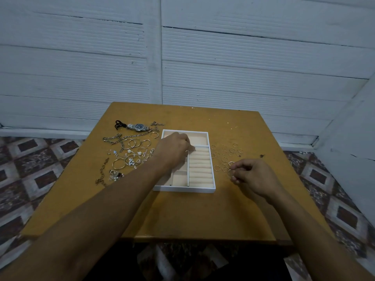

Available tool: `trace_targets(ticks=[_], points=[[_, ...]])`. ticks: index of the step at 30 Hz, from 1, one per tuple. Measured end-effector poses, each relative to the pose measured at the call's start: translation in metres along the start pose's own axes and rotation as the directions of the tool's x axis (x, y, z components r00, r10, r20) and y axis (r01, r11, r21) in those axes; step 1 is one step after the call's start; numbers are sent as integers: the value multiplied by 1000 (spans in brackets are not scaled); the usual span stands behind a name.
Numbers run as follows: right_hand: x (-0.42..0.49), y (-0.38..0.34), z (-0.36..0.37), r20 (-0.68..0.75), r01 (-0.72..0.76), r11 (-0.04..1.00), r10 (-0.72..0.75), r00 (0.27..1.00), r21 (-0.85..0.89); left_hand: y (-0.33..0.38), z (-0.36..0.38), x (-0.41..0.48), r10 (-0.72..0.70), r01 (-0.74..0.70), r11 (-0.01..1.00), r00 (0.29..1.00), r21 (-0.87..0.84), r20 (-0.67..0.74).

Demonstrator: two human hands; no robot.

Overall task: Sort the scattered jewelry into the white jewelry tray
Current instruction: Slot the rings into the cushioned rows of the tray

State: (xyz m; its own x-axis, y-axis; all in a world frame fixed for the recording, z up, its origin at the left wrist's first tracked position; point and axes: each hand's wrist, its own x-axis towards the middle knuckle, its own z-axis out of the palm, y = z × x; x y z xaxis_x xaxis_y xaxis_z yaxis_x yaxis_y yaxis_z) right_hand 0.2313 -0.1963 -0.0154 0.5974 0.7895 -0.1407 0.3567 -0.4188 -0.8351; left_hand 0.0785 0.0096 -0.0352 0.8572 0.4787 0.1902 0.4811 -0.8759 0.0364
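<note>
The white jewelry tray (183,189) with beige lining sits mid-table. My left hand (174,149) reaches over its upper part, fingers pinched at the top of the ring-roll section (200,167); whether it holds something small is hidden. My right hand (251,175) hovers right of the tray, pinching a thin ring (230,173). Several loose thin rings (225,154) lie right of the tray. Left of it lies a scatter of chains (117,137), bangles (133,143), earrings (132,159) and a steel wristwatch (139,127).
The brown wooden table (182,216) stands against a white slatted wall (182,57). Patterned floor tiles (36,159) show on both sides. The table's front edge runs close to my body, with my forearms crossing it.
</note>
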Motion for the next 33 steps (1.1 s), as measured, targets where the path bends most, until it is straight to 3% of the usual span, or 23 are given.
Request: trace_targets(ticks=[15, 20, 26, 29, 33], points=[[4, -2, 7, -5, 12, 1000, -12, 1000, -7, 6, -2, -2, -42, 42, 997, 999, -64, 6], [21, -18, 14, -17, 45, 999, -44, 999, 28, 0, -6, -8, -95, 82, 974, 994, -213, -49], [56, -35, 37, -61, 147, 976, -158, 986, -158, -18, -11, -26, -224, 157, 901, 966, -404, -126], [68, -41, 51, -61, 203, 937, -229, 972, -286, -25, -11, -39, -249, 180, 894, 961, -411, -121], [74, -44, 64, -60, 218, 923, -249, 967, -318, -30, -10, -50, -257, 185, 896, 957, -403, -132]])
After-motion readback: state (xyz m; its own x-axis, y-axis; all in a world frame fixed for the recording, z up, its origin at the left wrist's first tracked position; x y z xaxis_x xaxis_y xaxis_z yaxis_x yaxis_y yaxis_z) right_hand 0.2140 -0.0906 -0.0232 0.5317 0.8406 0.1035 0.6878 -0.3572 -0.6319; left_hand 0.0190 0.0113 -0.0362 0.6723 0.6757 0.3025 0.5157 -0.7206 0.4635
